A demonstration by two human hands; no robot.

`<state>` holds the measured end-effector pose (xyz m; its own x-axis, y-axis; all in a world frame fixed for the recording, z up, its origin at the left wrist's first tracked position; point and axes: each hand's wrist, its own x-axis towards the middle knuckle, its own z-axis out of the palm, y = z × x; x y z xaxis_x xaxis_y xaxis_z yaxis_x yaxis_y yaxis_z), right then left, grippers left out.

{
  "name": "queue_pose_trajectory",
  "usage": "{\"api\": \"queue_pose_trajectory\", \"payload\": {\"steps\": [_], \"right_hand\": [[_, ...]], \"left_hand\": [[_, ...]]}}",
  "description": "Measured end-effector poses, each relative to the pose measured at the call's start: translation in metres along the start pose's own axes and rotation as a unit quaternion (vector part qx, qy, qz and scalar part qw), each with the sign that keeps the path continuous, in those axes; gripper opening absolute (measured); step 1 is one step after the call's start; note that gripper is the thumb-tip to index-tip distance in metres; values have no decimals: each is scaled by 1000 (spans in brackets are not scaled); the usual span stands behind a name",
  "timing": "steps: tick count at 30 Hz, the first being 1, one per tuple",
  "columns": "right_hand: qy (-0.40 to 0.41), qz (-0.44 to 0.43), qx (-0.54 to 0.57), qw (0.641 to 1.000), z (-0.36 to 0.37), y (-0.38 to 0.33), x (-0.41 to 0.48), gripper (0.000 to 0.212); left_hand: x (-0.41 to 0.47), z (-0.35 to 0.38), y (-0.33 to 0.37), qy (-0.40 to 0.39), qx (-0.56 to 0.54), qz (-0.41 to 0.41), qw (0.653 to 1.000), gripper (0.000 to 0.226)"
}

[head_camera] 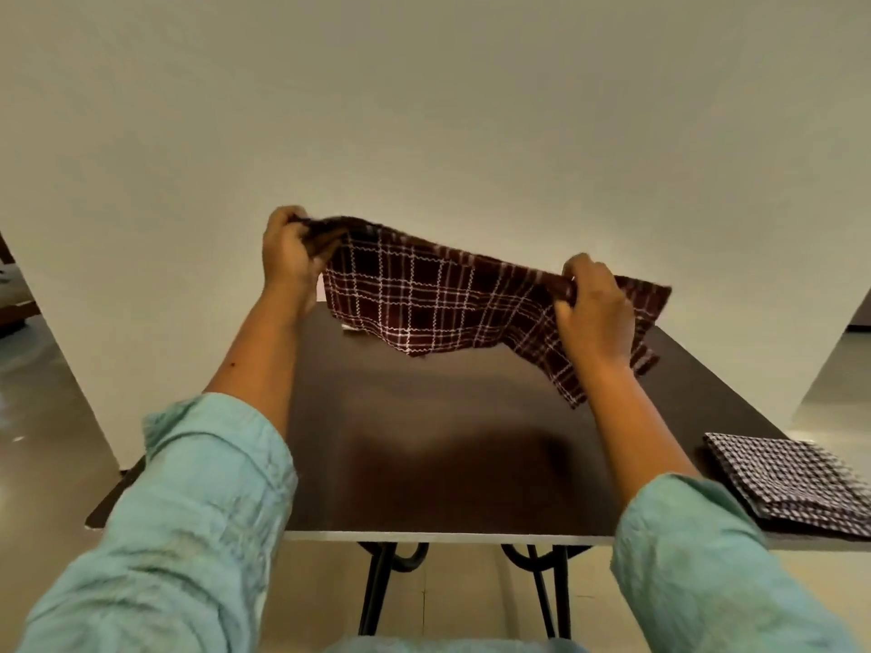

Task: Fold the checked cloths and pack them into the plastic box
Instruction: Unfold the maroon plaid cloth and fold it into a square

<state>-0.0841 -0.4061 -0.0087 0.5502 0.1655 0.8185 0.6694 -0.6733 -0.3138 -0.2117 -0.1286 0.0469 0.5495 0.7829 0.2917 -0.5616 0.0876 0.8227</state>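
Observation:
A dark maroon checked cloth (424, 294) with white lines hangs in the air over the far half of the table. My left hand (287, 252) grips its upper left corner and my right hand (594, 308) grips its upper edge near the right end. The cloth sags between them, and its right end droops past my right wrist. A folded stack of small-check dark and white cloth (792, 478) lies at the table's right front corner. No plastic box is in view.
The dark brown table (447, 445) stands against a plain cream wall (424, 110) on black metal legs (377, 591). A small pale object peeks out under the held cloth at the far edge. Tiled floor shows on both sides.

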Motion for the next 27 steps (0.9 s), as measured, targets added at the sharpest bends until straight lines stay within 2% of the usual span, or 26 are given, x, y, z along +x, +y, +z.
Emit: {"api": "queue_pose_trajectory", "payload": {"steps": [3, 5, 6, 8, 9, 10, 11, 13, 17, 19, 21, 23, 25, 27], "right_hand": [[-24, -14, -25, 999, 16, 16, -48, 34], [-73, -7, -33, 997, 24, 25, -88, 33], [-109, -3, -42, 993, 27, 28, -105, 31], [-194, 25, -72, 978, 32, 32, -134, 30], [-226, 48, -81, 970, 34, 33, -144, 31], [-241, 69, -82, 965, 34, 33, -150, 32], [-245, 82, -77, 963, 33, 31, -152, 33], [-252, 94, -76, 960, 31, 27, -154, 35], [-240, 136, -86, 957, 22, 19, -168, 34], [-218, 161, -87, 959, 19, 22, -174, 32], [-220, 197, -72, 953, 14, 27, -173, 32], [-214, 244, -32, 945, 7, 31, -171, 35], [-199, 286, -1, 938, -4, 36, -168, 35], [-192, 285, -12, 939, -11, 43, -167, 36]], "left_hand": [[1, -35, -33, 59, 34, -34, 997, 34], [-3, -67, -60, 89, 197, -82, 973, 32], [-9, -82, -72, 86, 324, -110, 936, 31], [-30, -109, -95, 70, 553, -157, 815, 27], [-43, -115, -101, 73, 624, -162, 761, 26], [-58, -113, -105, 78, 670, -145, 724, 25], [-68, -106, -108, 72, 697, -108, 706, 23], [-88, -74, -114, 7, 717, -31, 696, 22], [-125, -2, -144, -204, 682, 77, 698, 25], [-140, 21, -168, -308, 666, 76, 675, 30], [-157, 35, -189, -392, 664, 35, 636, 38], [-171, 38, -204, -438, 672, 1, 597, 48], [-179, 36, -212, -444, 677, -4, 587, 54], [-182, 33, -213, -445, 681, 5, 582, 57]]}}
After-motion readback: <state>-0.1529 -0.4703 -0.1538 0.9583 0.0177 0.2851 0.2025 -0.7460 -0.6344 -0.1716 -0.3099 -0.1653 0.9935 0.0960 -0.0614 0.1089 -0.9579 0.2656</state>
